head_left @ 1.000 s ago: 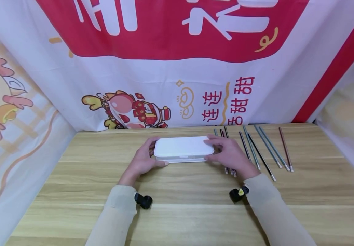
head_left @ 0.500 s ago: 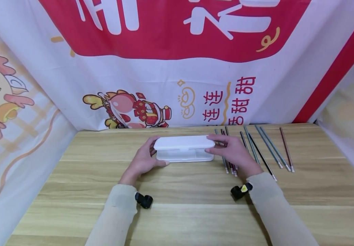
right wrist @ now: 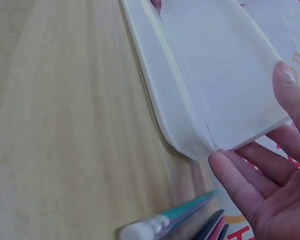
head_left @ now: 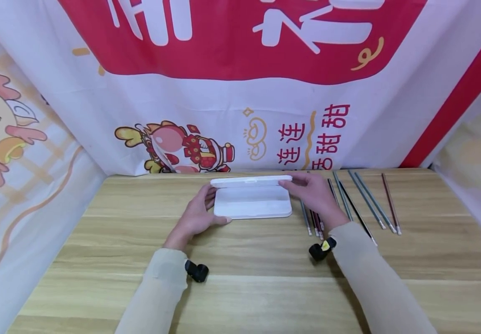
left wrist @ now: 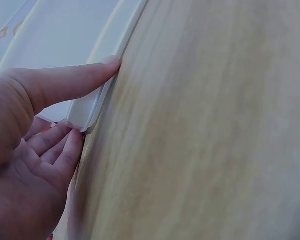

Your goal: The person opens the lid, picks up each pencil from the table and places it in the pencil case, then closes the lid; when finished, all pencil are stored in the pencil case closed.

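A white pencil case (head_left: pixel 253 208) lies on the wooden table with its lid (head_left: pixel 244 181) raised about upright along the back edge. The inside of its base looks plain white. My left hand (head_left: pixel 196 214) holds the base's left end; in the left wrist view the thumb presses the front rim and the fingers (left wrist: pixel 70 150) lie against the end. My right hand (head_left: pixel 315 195) grips the lid at its right end. In the right wrist view the thumb (right wrist: pixel 287 85) sits on the lid's edge and the fingers are by the hinge corner.
Several pencils (head_left: pixel 367 199) with white erasers lie spread to the right of the case. Some (head_left: pixel 315 225) are partly under my right hand and forearm. A printed cloth (head_left: pixel 240 111) hangs behind the table's back edge.
The lid has swung up and back from nearly closed to about upright, baring the inside of the base. My right hand has risen with it; my left hand has stayed at the left end.
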Action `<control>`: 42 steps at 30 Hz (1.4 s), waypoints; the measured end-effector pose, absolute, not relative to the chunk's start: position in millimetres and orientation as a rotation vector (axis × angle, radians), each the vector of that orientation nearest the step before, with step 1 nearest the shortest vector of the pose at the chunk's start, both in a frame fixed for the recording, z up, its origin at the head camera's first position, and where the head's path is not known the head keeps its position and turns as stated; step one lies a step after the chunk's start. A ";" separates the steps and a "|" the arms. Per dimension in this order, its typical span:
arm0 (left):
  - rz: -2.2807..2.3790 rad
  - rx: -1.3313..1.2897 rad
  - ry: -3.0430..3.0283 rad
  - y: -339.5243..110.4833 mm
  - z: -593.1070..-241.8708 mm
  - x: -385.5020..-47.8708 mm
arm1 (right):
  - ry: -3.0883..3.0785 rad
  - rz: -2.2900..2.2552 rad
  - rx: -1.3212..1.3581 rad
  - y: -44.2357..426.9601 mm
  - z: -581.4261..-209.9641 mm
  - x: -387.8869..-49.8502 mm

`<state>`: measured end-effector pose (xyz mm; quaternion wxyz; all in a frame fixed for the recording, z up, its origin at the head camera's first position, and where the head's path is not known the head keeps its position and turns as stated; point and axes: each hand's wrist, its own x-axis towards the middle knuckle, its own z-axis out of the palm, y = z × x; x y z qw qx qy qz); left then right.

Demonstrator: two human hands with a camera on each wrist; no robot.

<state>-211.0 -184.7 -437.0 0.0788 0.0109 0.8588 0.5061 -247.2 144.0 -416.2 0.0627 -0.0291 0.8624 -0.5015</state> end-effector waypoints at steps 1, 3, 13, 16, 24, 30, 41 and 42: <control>1.517 0.030 2.569 -184.5 -437.3 -211.3 | 2.619 -1.509 -0.085 143.4 -415.1 -248.2; 1.518 0.029 2.564 -184.1 -437.8 -211.6 | 2.625 -1.532 -0.075 141.5 -412.9 -250.6; 1.509 -0.006 2.587 -183.6 -435.5 -211.5 | 2.526 -1.633 0.117 130.0 -402.4 -259.2; 1.484 -0.008 2.609 -183.3 -433.3 -210.8 | 2.500 -1.649 0.165 128.2 -399.8 -259.7; 1.379 -0.027 2.687 -183.0 -432.9 -209.6 | 2.503 -1.646 0.185 125.2 -400.2 -259.2; 1.338 -0.041 2.714 -181.7 -431.9 -207.5 | 2.496 -1.651 0.205 124.1 -400.1 -258.4; 1.319 -0.031 2.716 -180.9 -430.6 -206.0 | 2.522 -1.629 0.215 121.6 -399.2 -257.3; 1.318 -0.027 2.716 -181.1 -430.5 -205.9 | 2.523 -1.628 0.215 121.5 -399.2 -257.7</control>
